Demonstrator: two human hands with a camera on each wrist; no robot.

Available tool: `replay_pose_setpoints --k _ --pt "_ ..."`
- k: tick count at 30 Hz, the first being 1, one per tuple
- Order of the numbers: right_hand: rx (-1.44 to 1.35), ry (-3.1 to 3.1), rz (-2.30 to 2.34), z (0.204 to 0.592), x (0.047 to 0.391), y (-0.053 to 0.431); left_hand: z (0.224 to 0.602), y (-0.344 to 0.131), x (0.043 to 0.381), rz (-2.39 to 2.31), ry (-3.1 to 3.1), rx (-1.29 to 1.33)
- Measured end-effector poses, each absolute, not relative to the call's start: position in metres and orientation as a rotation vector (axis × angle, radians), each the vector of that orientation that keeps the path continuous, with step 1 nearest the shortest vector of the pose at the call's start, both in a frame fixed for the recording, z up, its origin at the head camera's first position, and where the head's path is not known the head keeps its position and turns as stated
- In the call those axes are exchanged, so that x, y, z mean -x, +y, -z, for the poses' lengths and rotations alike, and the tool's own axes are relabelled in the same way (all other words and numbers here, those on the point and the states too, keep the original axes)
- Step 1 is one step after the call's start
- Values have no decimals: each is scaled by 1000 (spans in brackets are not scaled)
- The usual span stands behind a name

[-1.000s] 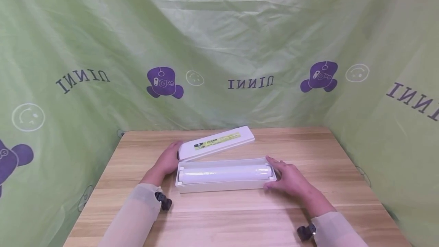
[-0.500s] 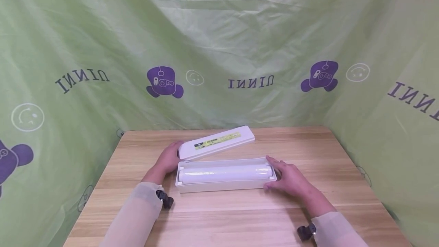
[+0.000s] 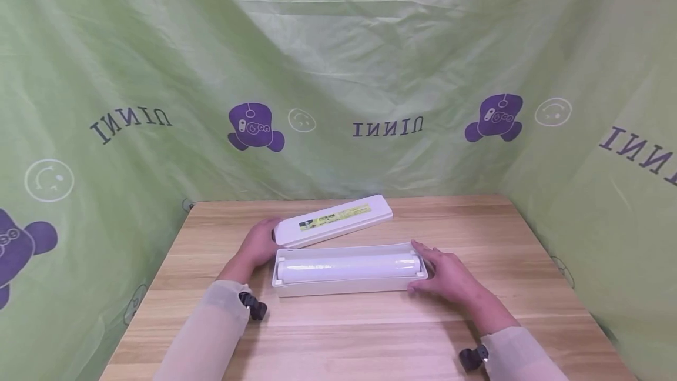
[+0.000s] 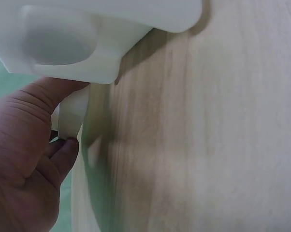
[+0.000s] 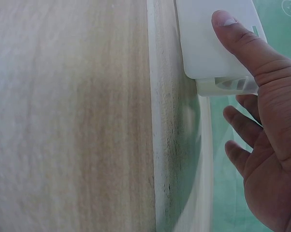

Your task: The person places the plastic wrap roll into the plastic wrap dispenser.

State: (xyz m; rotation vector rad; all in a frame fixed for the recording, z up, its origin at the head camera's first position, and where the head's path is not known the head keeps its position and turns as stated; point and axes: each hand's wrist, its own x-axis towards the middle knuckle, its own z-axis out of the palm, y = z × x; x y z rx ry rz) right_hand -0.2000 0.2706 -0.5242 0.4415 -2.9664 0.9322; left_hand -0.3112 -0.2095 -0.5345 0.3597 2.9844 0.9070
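A white cling film box point(image 3: 346, 287) lies lengthwise on the table with its top off, a shiny roll of cling film point(image 3: 344, 268) seated inside. My right hand point(image 3: 449, 278) grips its right end; in the right wrist view the thumb presses the front wall of the box point(image 5: 208, 48), the other fingers being behind or past the end. Behind the box, the white lid point(image 3: 338, 225) with a yellow-green label lies at a slant. My left hand point(image 3: 259, 244) holds the lid's left end; the left wrist view has thumb and fingers pinching the lid point(image 4: 74, 112) beside the box's recessed end.
The wooden table point(image 3: 359, 340) extends in front of the box and to both sides. A green printed curtain point(image 3: 338, 75) rises close behind the table's back edge and hangs along its left and right sides.
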Motion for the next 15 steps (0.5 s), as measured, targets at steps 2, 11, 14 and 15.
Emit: replay_pose_setpoints --k 2,11,14,15 --pt "-444 -2967 -921 524 200 271 533 -210 311 -896 2998 -380" --pt "-447 -2968 -930 524 200 270 532 -213 309 -914 3010 -393" --pt "-441 -2972 -934 524 199 270 532 -215 308 -926 3007 -394" --pt "-436 -2973 -933 524 199 271 533 -215 308 -930 3005 -393"
